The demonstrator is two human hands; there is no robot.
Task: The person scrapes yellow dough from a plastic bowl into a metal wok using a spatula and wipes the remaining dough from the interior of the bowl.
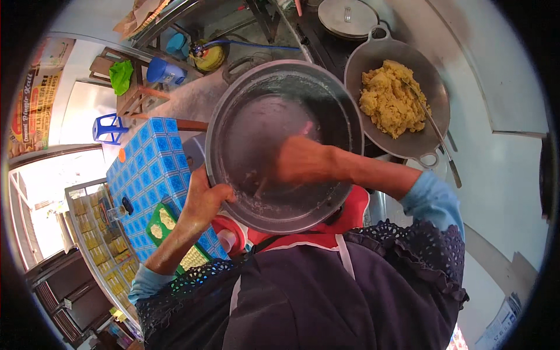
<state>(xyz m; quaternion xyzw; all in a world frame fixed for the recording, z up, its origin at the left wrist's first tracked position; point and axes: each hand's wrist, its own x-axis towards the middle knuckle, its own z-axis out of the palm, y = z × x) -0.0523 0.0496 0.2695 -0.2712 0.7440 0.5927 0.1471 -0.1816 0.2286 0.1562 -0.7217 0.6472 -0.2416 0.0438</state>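
Observation:
A wide, round grey metal basin (pixel 251 125) is tilted in front of my body. Its inside shows a thin, pale, wet-looking residue and no food heap. My left hand (pixel 204 198) is closed on the basin's left rim, thumb over the edge. Inside the basin, my right hand (pixel 306 160) is smeared by motion, near the bottom. A blurred brownish shape extends from its fingers; I cannot tell whether that is a held thing. To the right, a large two-handled wok (pixel 429 79) holds a yellow mash (pixel 391 96), with a long-handled metal ladle (pixel 437 131) stuck in it.
A lidded pot (pixel 348 17) stands behind the wok. At left is a table with a blue checked cloth (pixel 143 163), bearing a green tray (pixel 160 224) with pale pieces. Farther back are a blue stool (pixel 109 128), a blue bucket (pixel 166 71) and a yellow-green gas cylinder (pixel 208 56).

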